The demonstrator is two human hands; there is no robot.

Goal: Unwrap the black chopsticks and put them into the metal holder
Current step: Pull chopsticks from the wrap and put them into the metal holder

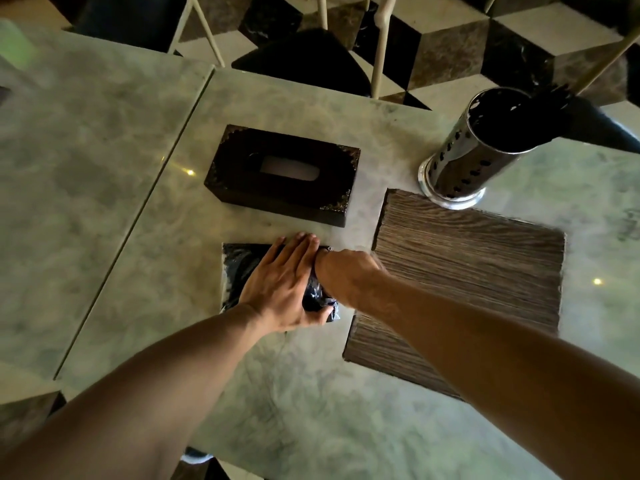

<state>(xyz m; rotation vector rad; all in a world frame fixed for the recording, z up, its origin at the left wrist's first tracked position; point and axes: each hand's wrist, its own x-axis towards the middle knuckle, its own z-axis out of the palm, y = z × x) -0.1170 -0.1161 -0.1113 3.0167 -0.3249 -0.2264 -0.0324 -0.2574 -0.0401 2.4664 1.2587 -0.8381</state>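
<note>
A big grey surface (104,168) is seen from above. On it, at about three o'clock from the hands, a wooden board (467,271) is laid flat. At twelve o'clock from the hands a dark tissue box (284,174) is set. At about two o'clock, well apart from the hands, the metal holder (474,150) is stood just past the far edge of the board, and some dark sticks are already seen poking out of its top.

The black chopsticks (239,271) are kept in a shiny dark wrap, which is laid flat on the surface near the person. The left hand (284,285) is spread wide and pressed flat on the pack. The right hand (346,271) is curled at the right end of the pack, but it cannot be told if the wrap is pinched, since the fingers are hidden.

The wrap looks still shut, so the job is only at its start. The pack should be held down firmly by the flat hand. The end of the wrap should be pinched tight and pulled away slowly, so the sticks are not spilled.
</note>
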